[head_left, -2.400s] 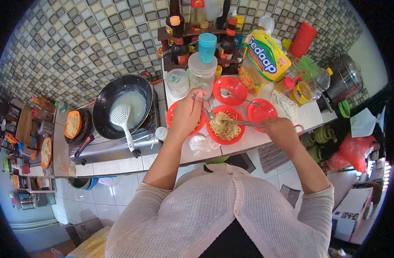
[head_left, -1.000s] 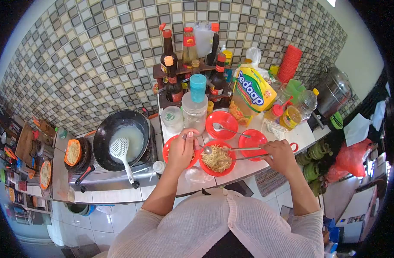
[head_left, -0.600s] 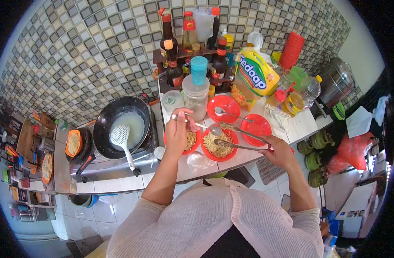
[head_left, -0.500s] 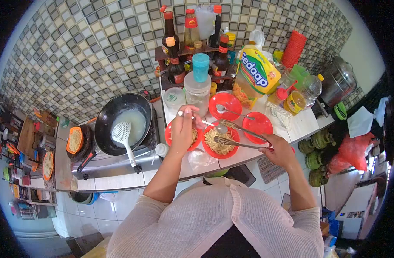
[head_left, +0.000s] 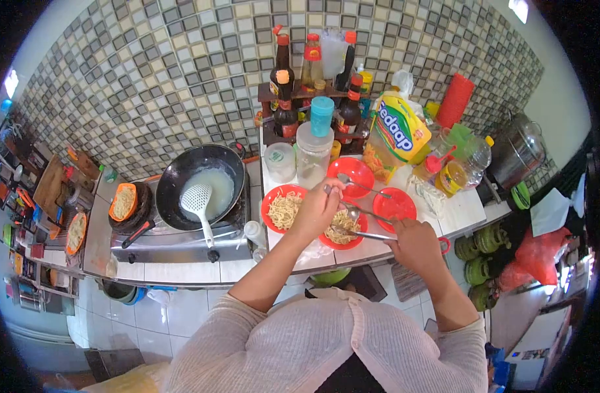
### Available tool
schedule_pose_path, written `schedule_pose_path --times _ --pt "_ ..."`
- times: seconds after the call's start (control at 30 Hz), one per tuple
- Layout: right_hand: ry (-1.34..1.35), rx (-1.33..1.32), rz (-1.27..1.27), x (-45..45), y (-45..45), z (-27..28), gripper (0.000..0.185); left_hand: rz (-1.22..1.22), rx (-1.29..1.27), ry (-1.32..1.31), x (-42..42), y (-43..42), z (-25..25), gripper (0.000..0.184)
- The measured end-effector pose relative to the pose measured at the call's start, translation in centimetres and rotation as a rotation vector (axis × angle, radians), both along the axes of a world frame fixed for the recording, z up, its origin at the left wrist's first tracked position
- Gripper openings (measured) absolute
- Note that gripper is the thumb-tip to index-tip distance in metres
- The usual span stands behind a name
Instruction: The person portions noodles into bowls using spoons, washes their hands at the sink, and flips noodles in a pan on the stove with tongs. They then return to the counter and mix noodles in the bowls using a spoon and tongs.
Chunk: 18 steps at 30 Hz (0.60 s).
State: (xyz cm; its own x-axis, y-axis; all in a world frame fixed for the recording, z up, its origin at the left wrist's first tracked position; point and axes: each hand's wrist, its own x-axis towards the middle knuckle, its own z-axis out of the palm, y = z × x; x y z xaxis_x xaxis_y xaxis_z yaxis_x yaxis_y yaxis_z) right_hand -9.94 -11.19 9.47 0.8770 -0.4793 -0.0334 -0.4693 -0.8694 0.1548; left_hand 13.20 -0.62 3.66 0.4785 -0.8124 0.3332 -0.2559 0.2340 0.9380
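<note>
My left hand (head_left: 319, 208) is closed around the handle of a spoon (head_left: 353, 213), whose bowl is over the red bowl of noodles (head_left: 342, 237) at the front of the counter. My right hand (head_left: 414, 245) grips metal tongs (head_left: 372, 235), with their tips in those same noodles. Left of it, a second red bowl (head_left: 268, 211) of noodles is partly behind my left hand. Behind stands a red bowl (head_left: 357, 171) with another spoon (head_left: 368, 187) lying across it. To the right sits a red bowl (head_left: 397, 207) with no noodles visible in it.
A black wok (head_left: 171, 190) with cloudy liquid and a white slotted ladle (head_left: 197, 200) sits on the stove at left. Jars (head_left: 313, 154), sauce bottles (head_left: 285, 120) and a yellow packet (head_left: 399, 131) stand behind the bowls. A noodle-filled orange dish (head_left: 123, 202) is farther left.
The tongs' arms have come closer together over the noodles. My left hand has moved right, in front of the front noodle bowl, uncovering more of the left one. The camera view has shifted.
</note>
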Motion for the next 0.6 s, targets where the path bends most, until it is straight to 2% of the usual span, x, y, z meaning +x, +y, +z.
schedule_pose_path --times 0.3,0.37,0.47,0.6 --pt "-0.015 -0.162 0.157 0.1 2.6 1.3 0.052 0.055 0.039 -0.152 -0.3 -0.1 -1.1 0.018" --pt "-0.017 -0.186 0.178 -0.1 2.8 1.5 0.052 0.058 0.07 -0.118 -0.2 0.0 -1.4 0.018" --pt "-0.024 -0.147 0.224 -0.5 2.9 2.9 0.051 0.07 0.107 -0.079 -0.1 0.2 -1.4 0.018" --pt "-0.081 -0.028 0.112 -1.7 1.1 3.8 0.044 0.116 0.101 -0.099 0.6 0.3 -2.5 0.019"
